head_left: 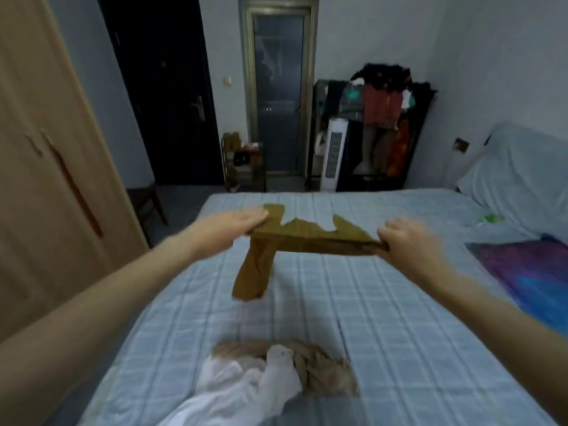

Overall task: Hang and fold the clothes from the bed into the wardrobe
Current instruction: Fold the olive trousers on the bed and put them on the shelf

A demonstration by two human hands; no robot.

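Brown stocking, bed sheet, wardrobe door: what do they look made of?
Brown stocking: likely thin sheer nylon knit; it stretches taut between the left hand and right hand, and its free end hangs limp.
Bed sheet: looks like matte woven cotton, pale blue check, lightly creased.
Wardrobe door: tan, smooth, probably wood or laminate; blur hides any grain.

Two bare forearms, uncovered from the lower frame edges to the wrists, no sleeve showing on either. Left hand (236, 224) and right hand (408, 241) bare too: no glove, ring, watch or bracelet visible. Edges softened by blur, finer detail not discernible.
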